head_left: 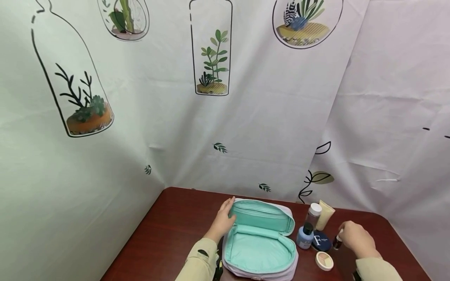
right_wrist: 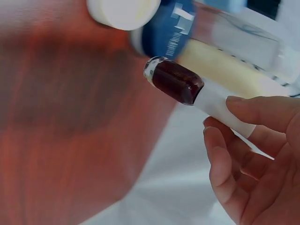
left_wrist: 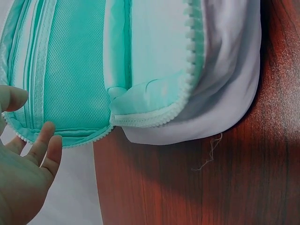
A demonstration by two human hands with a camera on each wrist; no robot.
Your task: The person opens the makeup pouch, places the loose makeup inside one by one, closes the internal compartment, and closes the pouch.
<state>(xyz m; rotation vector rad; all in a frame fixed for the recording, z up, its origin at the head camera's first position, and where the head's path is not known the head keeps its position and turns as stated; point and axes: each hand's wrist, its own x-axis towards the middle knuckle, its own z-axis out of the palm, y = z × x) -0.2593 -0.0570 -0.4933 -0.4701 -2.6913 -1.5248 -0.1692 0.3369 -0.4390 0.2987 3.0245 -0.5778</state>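
Observation:
My right hand (head_left: 356,238) pinches the white cap of a dark red nail polish bottle (right_wrist: 176,80) between thumb and fingers. The bottle points away from the palm, in the right wrist view. My left hand (head_left: 222,220) is at the left edge of the raised lid of a toiletry bag (head_left: 260,249). Its fingers are loosely spread in the left wrist view, with fingertips right at the lid's zippered rim. The bag is lavender outside with a mint green lining, and its lid (left_wrist: 75,61) has a mesh pocket. The main compartment has nothing in it.
Right of the bag stand a blue bottle with a black cap (head_left: 304,237), a clear bottle with a white cap (head_left: 314,214) and a cream tube (head_left: 325,215). A dark blue round compact (head_left: 321,241) and a small round palette (head_left: 324,260) lie nearby on the table (head_left: 158,234).

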